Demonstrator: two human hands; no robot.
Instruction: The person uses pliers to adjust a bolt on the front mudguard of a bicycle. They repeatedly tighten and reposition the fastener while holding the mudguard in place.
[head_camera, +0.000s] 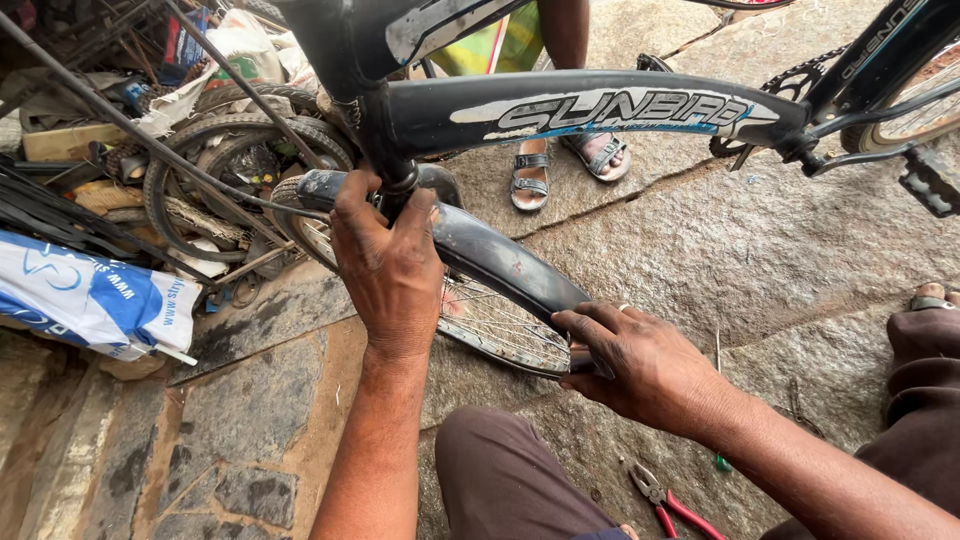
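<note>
**Both hands on the front mudguard of a black bicycle**

While only the head camera looks down, it shows the work plainly. At the centre of the frame the left hand (388, 262) is closed around the top of the black front mudguard (500, 265), just below the fork crown, fingers wrapped tight with the thumb side hidden. Toward five o'clock from it, the right hand (640, 362) grips the mudguard's lower tail, fingers curled narrowly over its edge. The mudguard arches over the front wheel (490, 325), whose spokes and rim show beneath it.

By the look of it the mudguard is a thin, light strip, springy rather than stiff, with a glossy, dusty surface that may slip; a hold near the fork mount and at the tail end seems the safest, since the middle would likely flex. The bicycle frame (600, 110) it hangs from is far heavier and rigid.

At six o'clock, red-handled pliers (665, 505) lie on the stone pavement (760, 260). At nine o'clock a white and blue bag (90, 295) lies below a heap of old tyres (210, 165) and scrap, crowding the wheel's left side. At twelve o'clock another person's sandalled feet (565, 165) stand just behind the frame, and at two o'clock a pedal (930, 180) juts out.
</note>
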